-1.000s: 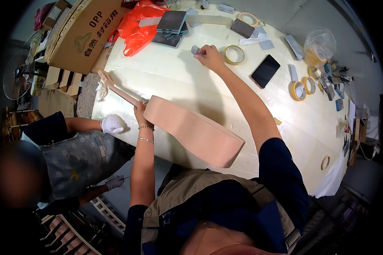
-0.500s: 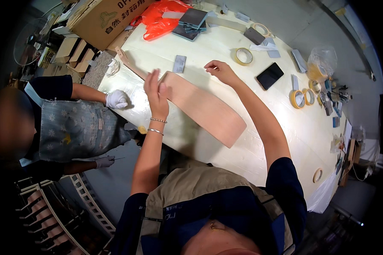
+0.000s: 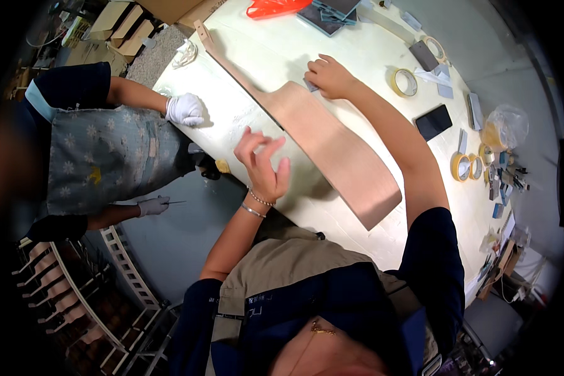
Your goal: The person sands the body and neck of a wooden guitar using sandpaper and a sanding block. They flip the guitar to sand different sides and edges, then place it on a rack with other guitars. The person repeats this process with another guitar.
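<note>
Head view of a pale bench (image 3: 370,56) bearing an unfinished wooden guitar body with neck (image 3: 332,141), lying diagonally from the far left corner toward the near right edge. Packages and signs: brown cardboard boxes (image 3: 169,9) stand beyond the bench's far left corner; an orange plastic bag (image 3: 276,7) lies at the far edge beside a dark flat pad (image 3: 329,14); a clear bag with yellow contents (image 3: 504,125) sits at the right, near rolls of yellow tape (image 3: 405,82) and a black phone (image 3: 433,122). The right hand (image 3: 329,76) presses a small grey block (image 3: 309,84) against the body's upper edge, fingers curled on it. The left hand (image 3: 263,161) hovers over the near bench edge, fingers spread, grasping nothing. A co-worker's white-gloved hand (image 3: 185,108) rests on the bench's left rim. Compared with half a second earlier, the left hand has lifted off the wood, and the right hand has come back to the body.
</note>
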